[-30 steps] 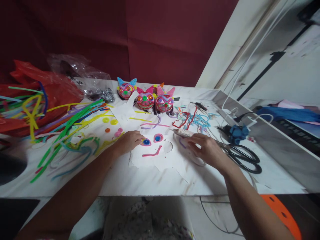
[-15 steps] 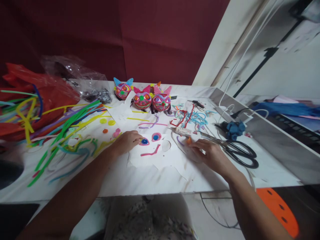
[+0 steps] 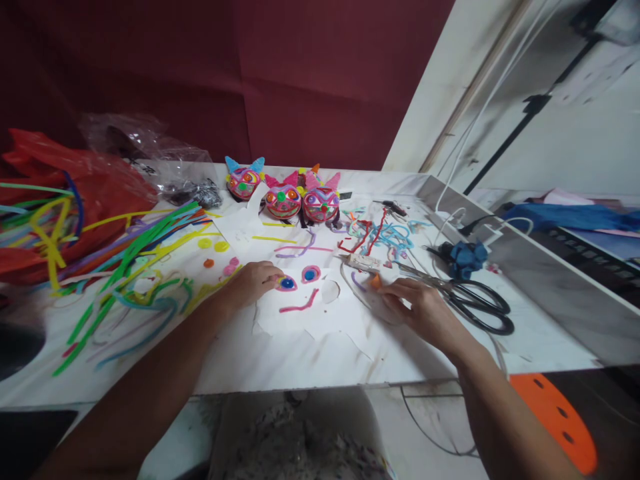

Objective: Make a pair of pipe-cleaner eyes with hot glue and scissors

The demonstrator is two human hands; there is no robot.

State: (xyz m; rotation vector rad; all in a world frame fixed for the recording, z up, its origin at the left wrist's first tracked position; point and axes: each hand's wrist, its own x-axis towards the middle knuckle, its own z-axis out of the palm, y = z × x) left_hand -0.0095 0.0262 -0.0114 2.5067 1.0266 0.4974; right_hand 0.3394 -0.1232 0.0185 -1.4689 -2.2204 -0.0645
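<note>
My left hand (image 3: pixel 256 283) has its fingertips pinched at the left edge of a blue-centred pink eye piece (image 3: pixel 287 284) on white paper (image 3: pixel 305 323). A second eye piece (image 3: pixel 311 274) lies to its right, with a bent pink strip (image 3: pixel 299 307) below them. The paper has a round hole beside the strip. My right hand (image 3: pixel 413 303) is closed near the paper's right side, its fingertips on a small orange piece (image 3: pixel 376 282). Just above that hand lies a glue tube or tool with a pale label (image 3: pixel 363 262).
Black-handled scissors (image 3: pixel 480 303) lie right of my right hand. Several decorated animal heads (image 3: pixel 283 200) stand at the back. Fuzzy coloured strips (image 3: pixel 125 267) and a red plastic bag (image 3: pixel 75 173) cover the left; blue strips (image 3: pixel 393 233) lie behind the tool.
The whole view has shifted slightly. Both hands keep nearly the same places over the table, and the pieces lie as before.
</note>
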